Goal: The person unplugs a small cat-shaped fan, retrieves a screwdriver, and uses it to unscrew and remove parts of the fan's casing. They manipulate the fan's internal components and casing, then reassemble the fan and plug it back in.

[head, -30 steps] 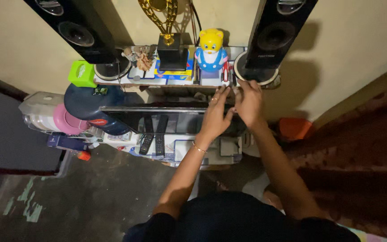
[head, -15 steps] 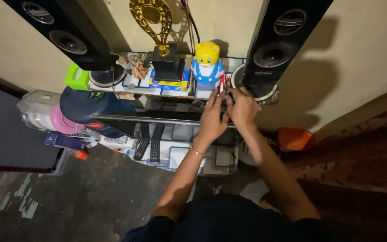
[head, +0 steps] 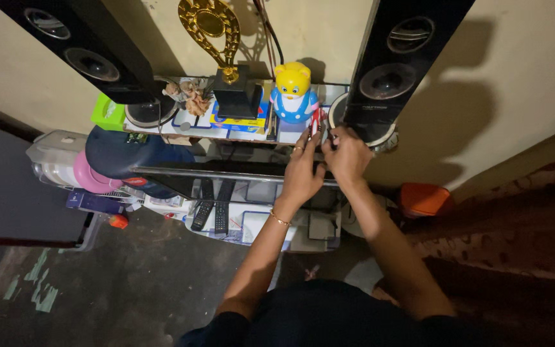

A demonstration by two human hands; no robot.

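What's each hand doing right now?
Left hand: fingers on a small red object; grip unclear.
Right hand: curled shut beside it; contents hidden.

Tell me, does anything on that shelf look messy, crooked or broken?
Nothing looks broken or spilled. The top shelf is crowded: a gold trophy, a yellow-and-blue bear figure and small figurines sit packed between two tall black speakers. Both hands, left hand and right hand, meet at a small red item.

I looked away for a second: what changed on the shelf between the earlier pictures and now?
Little changed. Both hands, the left hand and the right hand, stay together at the small red thing beside the yellow and blue figure. The trophy and speakers have not moved; only the camera shifted.
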